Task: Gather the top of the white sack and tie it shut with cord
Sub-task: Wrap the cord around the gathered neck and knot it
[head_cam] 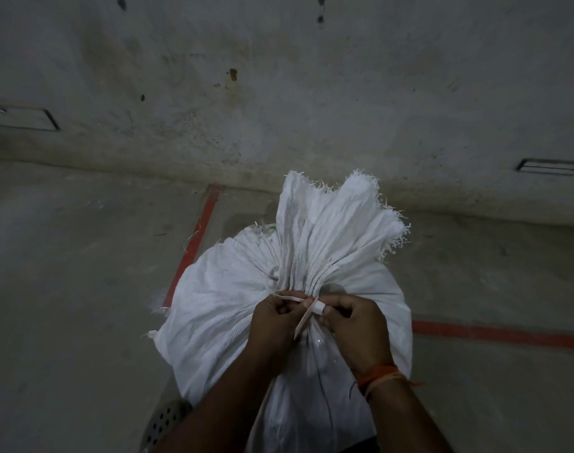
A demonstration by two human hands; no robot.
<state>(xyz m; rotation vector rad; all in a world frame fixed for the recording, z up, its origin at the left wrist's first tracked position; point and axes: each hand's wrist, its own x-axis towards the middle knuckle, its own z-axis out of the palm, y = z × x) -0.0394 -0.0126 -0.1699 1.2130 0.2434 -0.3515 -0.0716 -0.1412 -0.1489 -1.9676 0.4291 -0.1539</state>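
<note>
A full white woven sack (pixel 214 299) stands on the floor in front of me. Its top is gathered into tight pleats at a neck, and the frayed open end (pixel 338 220) fans upward beyond it. A pale flat cord (pixel 307 317) runs across the neck on my side. My left hand (pixel 276 322) pinches one stretch of the cord at the neck. My right hand (pixel 354 325) holds the other part, with the cord wrapped round one fingertip. A loose end of cord hangs down between the two hands.
The sack stands on a grey concrete floor marked with red lines (pixel 194 243), close to a stained wall (pixel 279 93). A perforated metal drain cover (pixel 161 423) lies by my left forearm. An orange thread band (pixel 377 376) circles my right wrist.
</note>
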